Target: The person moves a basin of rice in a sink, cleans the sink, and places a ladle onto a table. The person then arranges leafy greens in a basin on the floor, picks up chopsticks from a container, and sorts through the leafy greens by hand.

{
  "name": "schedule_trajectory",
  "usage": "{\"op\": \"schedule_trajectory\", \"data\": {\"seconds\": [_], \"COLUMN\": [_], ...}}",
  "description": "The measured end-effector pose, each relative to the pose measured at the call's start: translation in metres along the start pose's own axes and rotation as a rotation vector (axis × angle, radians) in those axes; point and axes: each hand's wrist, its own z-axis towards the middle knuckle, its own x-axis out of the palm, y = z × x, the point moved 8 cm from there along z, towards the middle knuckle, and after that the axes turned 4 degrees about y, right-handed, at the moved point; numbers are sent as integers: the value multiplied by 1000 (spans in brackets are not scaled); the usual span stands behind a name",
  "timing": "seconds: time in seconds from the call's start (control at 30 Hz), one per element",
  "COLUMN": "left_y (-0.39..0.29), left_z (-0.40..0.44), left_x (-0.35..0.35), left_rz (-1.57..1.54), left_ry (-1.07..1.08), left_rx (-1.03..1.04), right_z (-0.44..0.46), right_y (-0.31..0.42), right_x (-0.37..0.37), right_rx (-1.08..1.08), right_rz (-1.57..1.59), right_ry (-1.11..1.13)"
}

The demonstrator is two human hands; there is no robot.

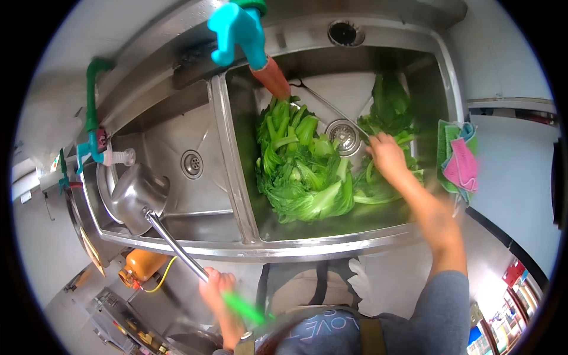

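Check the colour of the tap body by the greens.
The tap body is turquoise; best seen in the head view.

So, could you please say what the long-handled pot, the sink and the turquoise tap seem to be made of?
The long-handled pot looks like shiny metal, probably stainless steel, given its silvery highlights. The sink seems satin stainless steel: grey, with soft reflections. The turquoise tap looks like smooth plastic from its even colour, possibly painted metal.

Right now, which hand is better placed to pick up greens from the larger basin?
Right, I'd say. The right hand is in the larger basin, at the leafy greens; the left hand grips the metal pot by its handle.
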Motion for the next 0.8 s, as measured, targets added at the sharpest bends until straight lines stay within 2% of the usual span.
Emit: {"op": "schedule_trajectory", "data": {"seconds": [0.07, 0.2, 0.27, 0.3, 0.33, 0.37, 0.4, 0.47, 0.67, 0.8], "left_y": [-3, 1, 6, 8, 9, 11, 11, 10, -2, 3], "left_z": [-8, -30, -44, -51, -59, -67, -75, -90, -118, -119], "left_x": [4, 15, 22, 25, 28, 31, 33, 32, 25, 20], "left_rz": [-30, -110, -171, -202, -231, -256, -256, -261, -277, -366], "left_ry": [32, -68, -44, -31, -14, -21, -4, 16, 167, 240], "left_rx": [-5, -43, -41, -40, -41, -53, -58, -75, -108, -148], "right_z": [-20, -6, -7, -5, 10, 21, 34, 47, 58, 77], "right_y": [-16, 75, 146, 179, 197, 218, 237, 261, 280, 267], "right_x": [-21, -175, -243, -263, -266, -263, -254, -242, -248, -244], "right_rx": [80, -247, -465, -558, -480, -394, -304, -188, -161, -164], "right_rz": [63, 330, 248, 258, 329, 273, 241, 81, -113, 2], "right_ry": [-22, -554, -768, -779, -814, -774, -594, -668, -827, -835]}}
